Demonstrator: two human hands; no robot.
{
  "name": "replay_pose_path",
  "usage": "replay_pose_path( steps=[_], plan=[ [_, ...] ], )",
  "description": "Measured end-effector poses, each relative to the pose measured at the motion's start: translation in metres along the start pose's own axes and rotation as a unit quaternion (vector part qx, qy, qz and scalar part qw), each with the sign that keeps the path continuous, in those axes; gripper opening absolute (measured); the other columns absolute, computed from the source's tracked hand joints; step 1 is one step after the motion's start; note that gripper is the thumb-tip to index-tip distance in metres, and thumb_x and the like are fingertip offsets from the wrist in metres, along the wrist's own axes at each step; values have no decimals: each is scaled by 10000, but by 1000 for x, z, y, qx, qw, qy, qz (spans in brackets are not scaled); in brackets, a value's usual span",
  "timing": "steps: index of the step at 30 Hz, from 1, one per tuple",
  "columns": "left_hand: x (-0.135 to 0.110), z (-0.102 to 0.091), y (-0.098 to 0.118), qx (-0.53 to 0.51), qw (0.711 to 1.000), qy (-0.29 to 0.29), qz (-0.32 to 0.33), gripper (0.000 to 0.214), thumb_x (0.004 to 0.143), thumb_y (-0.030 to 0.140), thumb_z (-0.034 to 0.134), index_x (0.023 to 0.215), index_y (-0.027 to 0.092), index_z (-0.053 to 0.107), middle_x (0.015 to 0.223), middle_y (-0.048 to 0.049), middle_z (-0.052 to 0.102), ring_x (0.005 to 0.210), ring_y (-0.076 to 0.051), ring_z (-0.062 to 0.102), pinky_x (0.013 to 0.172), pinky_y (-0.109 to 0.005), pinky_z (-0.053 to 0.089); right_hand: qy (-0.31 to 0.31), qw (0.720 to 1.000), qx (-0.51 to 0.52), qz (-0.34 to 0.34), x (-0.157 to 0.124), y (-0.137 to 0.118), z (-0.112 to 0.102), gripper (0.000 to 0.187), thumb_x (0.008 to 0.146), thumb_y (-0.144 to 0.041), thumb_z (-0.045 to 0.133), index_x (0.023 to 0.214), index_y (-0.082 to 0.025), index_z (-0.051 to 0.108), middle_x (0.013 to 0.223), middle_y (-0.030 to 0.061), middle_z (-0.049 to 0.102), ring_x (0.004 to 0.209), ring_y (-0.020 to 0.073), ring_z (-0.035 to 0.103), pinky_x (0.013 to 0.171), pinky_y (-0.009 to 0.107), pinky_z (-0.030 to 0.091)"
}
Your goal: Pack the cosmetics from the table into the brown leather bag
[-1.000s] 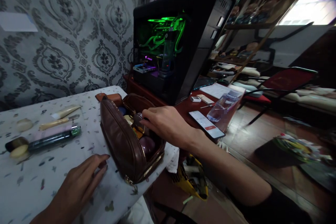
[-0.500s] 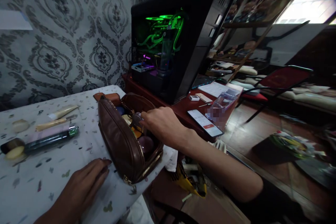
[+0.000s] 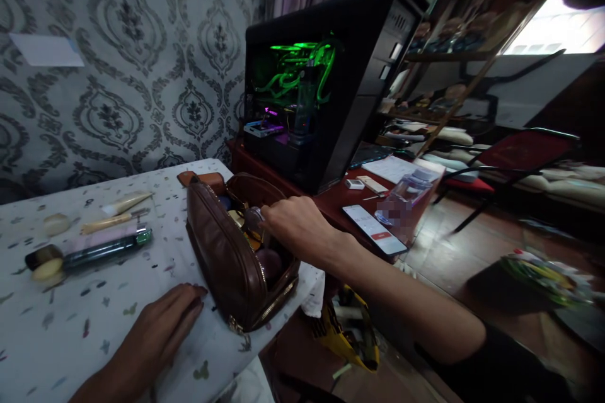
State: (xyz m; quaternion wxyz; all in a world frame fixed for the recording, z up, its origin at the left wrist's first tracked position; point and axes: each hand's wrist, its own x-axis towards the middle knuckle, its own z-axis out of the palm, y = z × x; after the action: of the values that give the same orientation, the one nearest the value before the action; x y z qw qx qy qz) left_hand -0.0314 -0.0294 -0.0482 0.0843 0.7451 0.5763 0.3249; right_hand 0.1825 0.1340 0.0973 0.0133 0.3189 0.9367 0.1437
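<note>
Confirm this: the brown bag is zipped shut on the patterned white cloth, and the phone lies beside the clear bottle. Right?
Not quite: the brown bag isn't zipped shut. The head view shows it open, with items visible inside. It does stand on the patterned white cloth, and the phone lies beside the clear bottle.

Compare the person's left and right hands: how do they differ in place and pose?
The right hand is at the open top of the brown bag; the left hand is low at the patterned cloth beside it. The right hand's fingers are curled, while the left hand's are more outstretched. A dark sleeve shows behind the right hand; none shows behind the left hand. Both are bare.
</note>
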Motion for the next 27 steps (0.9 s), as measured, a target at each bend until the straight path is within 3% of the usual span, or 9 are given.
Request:
replay_pose_path(
  steps=[7,11,14,16,20,22,25,27],
  plan=[
    [4,-2,1,-17,1000,-11,13,154,1007,311,430,1021,270,578,925,7,676,829,-133,671,732,-198,532,-28,999,26,20,-5,-2,-13,174,984,-259,501,1002,-185,657,901,92,750,833,251,725,576,269,412],
    [7,-3,4,-4,1000,-20,18,175,1018,272,384,1026,251,558,914,2,658,817,-133,657,730,-219,521,-24,999,35,26,-6,-3,-8,182,982,-275,501,1001,-201,666,871,77,751,784,225,720,545,260,366],
    [7,-4,6,25,999,-25,21,190,1022,265,364,1040,230,550,928,-17,658,852,-151,650,755,-246,519,18,998,50,20,-8,-2,2,192,975,-289,501,1016,-216,674,808,50,748,699,204,706,512,261,334],
    [7,-6,6,41,999,-23,20,199,1024,266,353,1031,219,547,928,-26,658,856,-158,643,758,-256,516,89,994,59,-2,-8,-2,10,199,974,-291,495,994,-223,681,752,29,738,617,187,683,495,262,326],
    [9,-13,-1,63,998,4,6,212,1028,259,340,1037,210,546,935,-41,654,859,-162,624,756,-270,501,282,946,131,-93,-9,-15,17,298,1016,-302,411,915,-214,677,733,16,733,529,145,640,485,260,356],
    [10,-18,-10,85,996,32,-4,218,1028,251,338,1034,202,551,924,-49,647,862,-170,608,766,-287,497,338,913,180,-142,-12,-32,15,342,1034,-286,371,884,-203,666,718,18,723,513,124,624,492,250,376],
    [10,-26,-31,144,984,95,-32,213,1019,251,359,1024,198,566,944,-62,638,909,-197,583,831,-343,494,350,877,249,-215,-17,-68,14,321,1032,-221,371,867,-197,645,655,4,687,508,111,610,507,237,390],
    [9,-33,-49,193,971,129,-58,202,1010,250,379,1052,195,568,1024,-79,637,981,-215,575,895,-385,485,324,865,290,-250,-18,-95,19,317,1019,-172,367,845,-200,630,641,-3,672,508,108,606,516,232,386]
  ],
)
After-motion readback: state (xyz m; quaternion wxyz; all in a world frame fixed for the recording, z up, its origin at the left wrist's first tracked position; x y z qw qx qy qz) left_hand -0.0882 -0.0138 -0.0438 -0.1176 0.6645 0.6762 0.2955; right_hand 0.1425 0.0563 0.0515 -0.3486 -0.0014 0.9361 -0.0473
